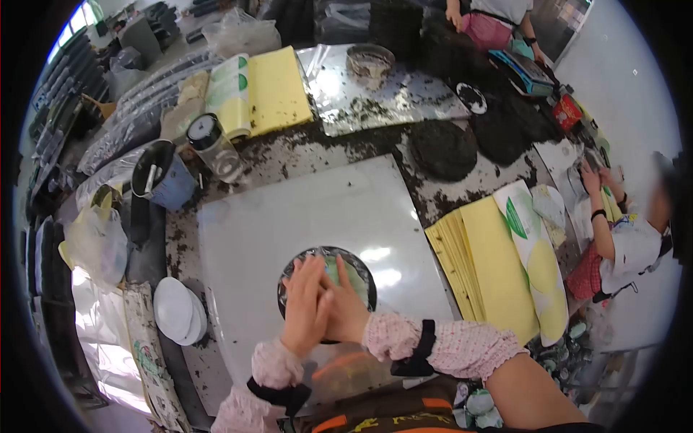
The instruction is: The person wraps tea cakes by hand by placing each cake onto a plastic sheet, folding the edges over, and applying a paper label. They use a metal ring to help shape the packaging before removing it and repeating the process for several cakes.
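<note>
A round dark disc (369,283) lies on the grey-white board (274,209), with shiny clear film and a pale green round piece (355,274) on its top. Both my hands rest on it, partly overlapping. My left hand (306,302) lies over the left side with its fingers stretched out. Beside and partly under it, my right hand (346,309) lies flat, fingers pointing away from me. Neither hand visibly grips anything. The middle of the disc is hidden beneath them.
Yellow paper sheets (491,252) lie right of the board. White round discs (173,310), a blue bucket (164,177) and a clear jar (219,153) stand left. Behind are dark round cakes (442,149) and a metal tray (390,94) with crumbs. Co-workers (628,249) are at the right and back.
</note>
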Motion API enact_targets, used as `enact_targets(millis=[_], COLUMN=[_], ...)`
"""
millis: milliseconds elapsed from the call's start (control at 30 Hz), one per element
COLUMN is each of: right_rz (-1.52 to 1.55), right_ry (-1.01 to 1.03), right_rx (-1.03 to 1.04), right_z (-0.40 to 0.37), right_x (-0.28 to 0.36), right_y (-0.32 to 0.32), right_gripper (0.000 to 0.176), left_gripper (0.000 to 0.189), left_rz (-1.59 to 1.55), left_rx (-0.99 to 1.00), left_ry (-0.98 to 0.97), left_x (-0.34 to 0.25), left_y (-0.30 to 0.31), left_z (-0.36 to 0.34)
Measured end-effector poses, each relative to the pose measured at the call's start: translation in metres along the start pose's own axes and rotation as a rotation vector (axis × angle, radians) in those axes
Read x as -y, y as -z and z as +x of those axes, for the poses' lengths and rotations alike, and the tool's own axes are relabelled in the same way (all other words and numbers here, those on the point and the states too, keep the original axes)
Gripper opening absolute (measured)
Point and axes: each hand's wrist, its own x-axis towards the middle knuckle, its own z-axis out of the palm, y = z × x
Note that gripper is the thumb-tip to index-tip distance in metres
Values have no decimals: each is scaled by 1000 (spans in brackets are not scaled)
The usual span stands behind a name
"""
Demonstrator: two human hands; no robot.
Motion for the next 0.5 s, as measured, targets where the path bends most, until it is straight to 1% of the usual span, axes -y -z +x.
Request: enact_targets(millis=[33,100,133,167,200,233,267,300,367,400,500], right_rz=[48,146,317,486,714,585,461,339,238,183,221], right_ry=[-10,-23,-42,-46,-242,-253,-277,-317,-326,-308,-63], right_rx=[-44,-135,-188,-237,-439,-469,-493,-512,-385,-319,-561], right_z=[-1,-4,-5,2,1,14,26,28,27,28,2], right_x=[-4,-10,-15,-15,-11,-20,-30,-36,-37,-33,-6], right_y=[-2,-5,-3,16,37,46,51,51,42,42,62], right_gripper=[68,52,47,42,30,28,27,26,23,21,21], left_gripper=[49,49,49,50,51,53,65,68,75,74,70], left_rz=[-112,-311,-630,-567,-502,-441,159,299,567,579,549], left_rx=[-7,-52,-87,-66,-50,-28,106,164,280,255,338], left_ry=[41,96,160,97,41,1,-140,-144,-158,-163,-28], left_x=[6,15,15,19,28,31,18,8,-9,-2,1], left_y=[-9,-7,-1,0,-4,-8,-14,-17,-23,-30,-38], left_z=[-3,1,0,2,2,-1,-2,-3,-1,-6,-8])
